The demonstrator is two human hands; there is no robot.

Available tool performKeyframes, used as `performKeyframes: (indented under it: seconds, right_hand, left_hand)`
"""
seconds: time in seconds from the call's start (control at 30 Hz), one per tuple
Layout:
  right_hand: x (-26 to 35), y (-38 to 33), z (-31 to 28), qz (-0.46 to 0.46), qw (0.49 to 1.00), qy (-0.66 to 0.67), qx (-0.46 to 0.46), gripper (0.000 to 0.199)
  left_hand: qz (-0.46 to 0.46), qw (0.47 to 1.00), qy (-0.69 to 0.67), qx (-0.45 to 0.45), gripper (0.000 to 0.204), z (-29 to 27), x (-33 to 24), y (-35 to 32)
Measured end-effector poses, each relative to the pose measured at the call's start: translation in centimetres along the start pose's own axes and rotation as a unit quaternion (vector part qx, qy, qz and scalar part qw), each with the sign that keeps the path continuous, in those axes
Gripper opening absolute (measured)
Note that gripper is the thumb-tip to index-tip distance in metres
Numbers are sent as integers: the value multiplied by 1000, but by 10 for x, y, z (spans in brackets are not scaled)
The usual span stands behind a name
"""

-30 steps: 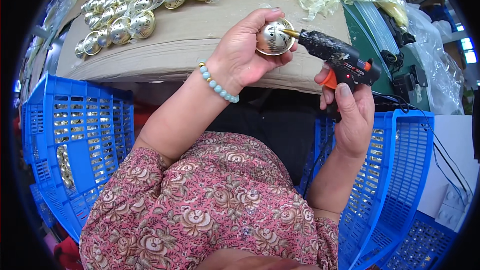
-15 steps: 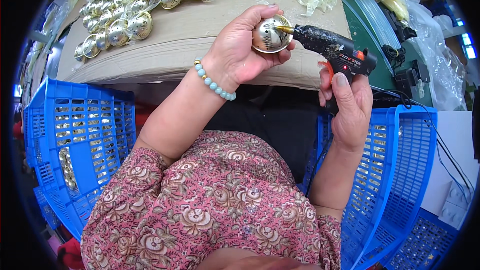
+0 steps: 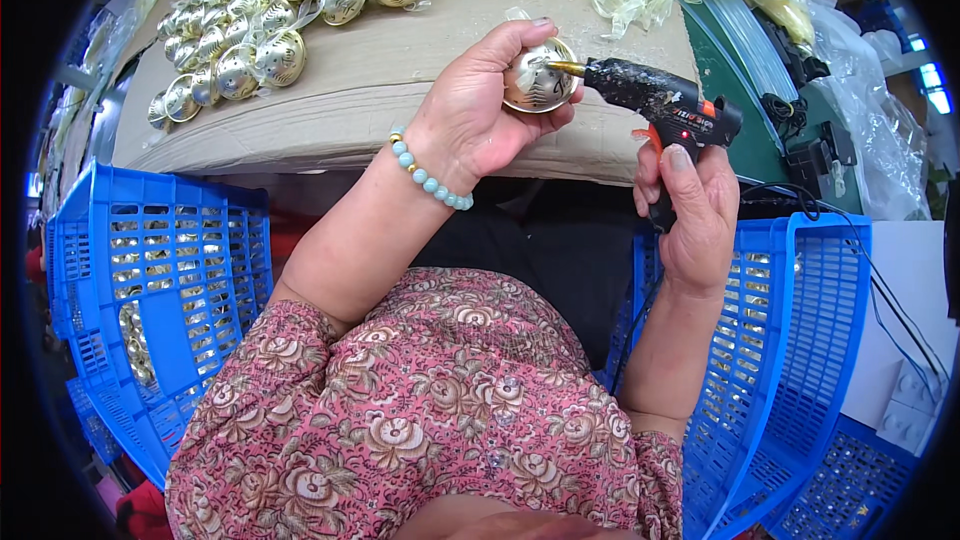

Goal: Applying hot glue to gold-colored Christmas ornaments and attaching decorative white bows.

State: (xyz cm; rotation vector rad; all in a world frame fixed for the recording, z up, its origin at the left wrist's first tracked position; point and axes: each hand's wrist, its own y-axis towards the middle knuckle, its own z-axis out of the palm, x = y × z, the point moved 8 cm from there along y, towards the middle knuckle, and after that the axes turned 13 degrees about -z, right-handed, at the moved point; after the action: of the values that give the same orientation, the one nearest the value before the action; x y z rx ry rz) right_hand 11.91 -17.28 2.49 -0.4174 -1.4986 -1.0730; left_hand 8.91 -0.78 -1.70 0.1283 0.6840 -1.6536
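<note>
**Glue nozzle held against a golden bell**

A round golden bell (image 3: 540, 80) is held in the air above the front edge of the counter (image 3: 400, 110), which is covered with brown cardboard. The brass nozzle of a black glue gun (image 3: 655, 100) is pressed against the right side of the bell. Hot glue could be spread onto the fingertips, because they are placed very near the nozzle; a drop could also be lost on the cardboard if the bell is tilted. The left hand (image 3: 480, 120) is closed around the bell, with the wrist bent upward and a bead bracelet (image 3: 430, 175) worn on it. The right hand (image 3: 690, 210) is closed on the grip of the gun, one finger laid at the orange trigger. More golden bells (image 3: 250, 40) are gathered at the far left of the counter. Blue crates (image 3: 160, 290) are placed at both sides.
</note>
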Motion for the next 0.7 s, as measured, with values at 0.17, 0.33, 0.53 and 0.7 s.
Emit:
performKeyframes:
  seconds: [0.17,0.33,0.53,0.7]
  right_hand:
    - [2,19,-52,3,984,-168,-60,28]
    - [27,40,-94,-33,716,-691,-88,26]
    - [26,74,2,-264,686,-677,-33,18]
    - [-12,105,19,-242,706,-664,46,11]
  left_hand:
    - [-13,999,2,39,23,-8,-9,-1]
    - [8,999,-28,21,21,-14,-19,-5]
    - [14,1000,-13,21,23,-17,-24,-8]
    - [27,999,17,30,24,-19,-26,-13]
